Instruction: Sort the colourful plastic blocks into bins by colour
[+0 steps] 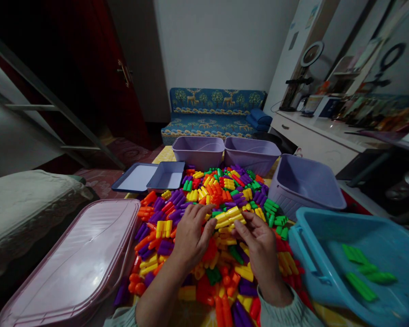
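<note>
My left hand (pixel 191 231) and my right hand (pixel 259 240) meet above a wide heap of plastic toy building blocks (pixel 167 247). Between them is a piece of yellow building blocks (pixel 230 217), made of tube-like ridges, tilted up to the right. My right thumb and fingers pinch its right end. The left thumb and bent fingers close on its left end, though some fingertips are hidden. Purple, orange, red, green and yellow blocks lie loose beneath both hands.
Several purple bins (pixel 306 181) line the table's far and right sides. A blue tub (pixel 361 254) at right holds a few green blocks (pixel 361 290). On the left are a pink lidded box (pixel 78 254) and shallow dark-rimmed trays (pixel 167 176). A blue sofa (pixel 211 120) stands behind.
</note>
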Tool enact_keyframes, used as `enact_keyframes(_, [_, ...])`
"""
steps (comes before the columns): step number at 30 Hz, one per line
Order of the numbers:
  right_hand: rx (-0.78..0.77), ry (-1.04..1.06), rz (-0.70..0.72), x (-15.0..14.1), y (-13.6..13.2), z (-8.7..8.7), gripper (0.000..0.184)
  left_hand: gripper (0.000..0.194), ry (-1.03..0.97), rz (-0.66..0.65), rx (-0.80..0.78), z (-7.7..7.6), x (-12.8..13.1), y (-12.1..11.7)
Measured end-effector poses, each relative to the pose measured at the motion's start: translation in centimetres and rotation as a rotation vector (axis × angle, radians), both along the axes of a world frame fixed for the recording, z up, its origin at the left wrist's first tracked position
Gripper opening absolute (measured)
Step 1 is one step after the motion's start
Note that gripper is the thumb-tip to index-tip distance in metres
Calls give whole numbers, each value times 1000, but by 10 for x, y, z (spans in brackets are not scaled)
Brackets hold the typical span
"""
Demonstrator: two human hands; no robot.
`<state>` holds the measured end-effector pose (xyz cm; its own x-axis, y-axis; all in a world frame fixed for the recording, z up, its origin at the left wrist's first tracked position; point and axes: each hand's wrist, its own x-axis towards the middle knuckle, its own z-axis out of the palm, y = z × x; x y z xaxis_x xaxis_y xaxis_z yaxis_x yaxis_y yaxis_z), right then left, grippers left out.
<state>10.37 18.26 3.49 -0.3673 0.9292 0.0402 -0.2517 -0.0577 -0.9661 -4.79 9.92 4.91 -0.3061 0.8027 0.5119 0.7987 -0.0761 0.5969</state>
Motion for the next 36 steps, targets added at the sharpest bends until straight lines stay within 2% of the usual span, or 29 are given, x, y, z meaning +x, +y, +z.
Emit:
enact_keyframes(3, [12,-17,43,-2,-1,2,33,31,91,-79,5,-3,1,2])
enact_keyframes(8, [65,-42,84,0,-1,3,31,18,101,-67,4,-10,0,5])
enact_keyframes(16, [98,-107,23,4,0,4,32,16,131,-127,-65,-3,-4,1])
enact_keyframes(20, [210,-196,-141,12,5,4,31,11,196,-61,-64,-2,-7,1])
enact_keyframes(23, [313,-268,-120,12,4,6,27,11,211,-4,-32,-7,-7,3])
enact_keyframes(25, [246,-252,-30,10,3,8,28,12,208,18,-9,-12,-7,5])
enact_keyframes(27, [105,-161,39,7,6,13,29,13,199,31,0,-15,-7,6])
enact_keyframes(29, [-46,-2,27,5,17,22,28,14,192,33,-5,-18,-7,6])
enact_keyframes(33, [-309,395,-213,2,53,50,14,14,195,6,2,-20,-8,7])
enact_keyframes(35, [-330,569,-344,0,71,62,6,14,195,-3,8,-21,-8,7])
enact_keyframes(36, [-325,630,-392,0,78,67,10,14,192,-4,9,-21,-9,7])
